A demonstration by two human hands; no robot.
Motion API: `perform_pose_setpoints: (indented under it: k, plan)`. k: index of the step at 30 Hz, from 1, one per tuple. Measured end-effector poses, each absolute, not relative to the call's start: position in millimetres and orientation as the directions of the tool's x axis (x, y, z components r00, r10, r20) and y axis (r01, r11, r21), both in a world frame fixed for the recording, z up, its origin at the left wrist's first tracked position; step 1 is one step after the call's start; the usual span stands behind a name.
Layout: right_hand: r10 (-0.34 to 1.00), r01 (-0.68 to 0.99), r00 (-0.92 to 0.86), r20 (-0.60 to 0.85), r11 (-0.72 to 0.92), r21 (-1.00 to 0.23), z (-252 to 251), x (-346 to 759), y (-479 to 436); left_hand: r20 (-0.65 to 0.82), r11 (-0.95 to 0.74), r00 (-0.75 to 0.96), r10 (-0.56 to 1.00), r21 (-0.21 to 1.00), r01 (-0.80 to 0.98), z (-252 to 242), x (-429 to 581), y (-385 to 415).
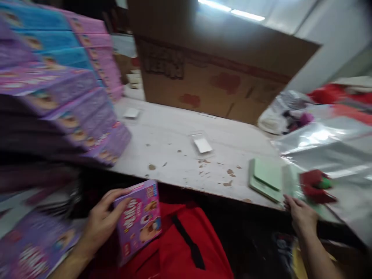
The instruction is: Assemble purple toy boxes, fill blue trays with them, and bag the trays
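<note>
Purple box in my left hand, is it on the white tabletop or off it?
Off it: the left hand holds the purple box in front of the white tabletop's near edge.

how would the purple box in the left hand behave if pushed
The purple box looks fairly stiff, with straight edges and flat faces. It is probably light, since the left hand alone holds it. Those flat faces make rolling unlikely.

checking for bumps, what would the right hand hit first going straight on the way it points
Probably the pale green stack on the white tabletop, just ahead of the right hand, though blur leaves depth unclear.
</note>
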State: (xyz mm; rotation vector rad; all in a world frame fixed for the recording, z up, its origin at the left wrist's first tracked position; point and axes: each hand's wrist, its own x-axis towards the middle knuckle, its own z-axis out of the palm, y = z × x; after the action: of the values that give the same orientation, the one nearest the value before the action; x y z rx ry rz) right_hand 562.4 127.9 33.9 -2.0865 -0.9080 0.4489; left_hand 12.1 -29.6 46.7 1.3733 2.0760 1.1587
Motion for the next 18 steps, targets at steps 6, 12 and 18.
perform_pose_setpoints:
  k: [6,12,18]
  plan:
    - [0.912,0.123,-0.328,-0.247,-0.218,-0.968,41.3,306.4,75.5,0.215,0.0,-0.305,0.928,0.818,0.575,56.0,27.0,-29.8]
    - [0.782,-0.014,-0.602,-0.162,-0.214,-0.977,55.3,175.4,49.5,0.262,-0.04,-0.283,0.923,0.795,0.606,64.0,38.9,-42.2]
    - [0.786,0.326,-0.581,0.212,0.463,-0.824,28.8,184.8,62.9,0.238,0.029,-0.375,0.896,0.811,0.584,62.3,32.0,-47.3]
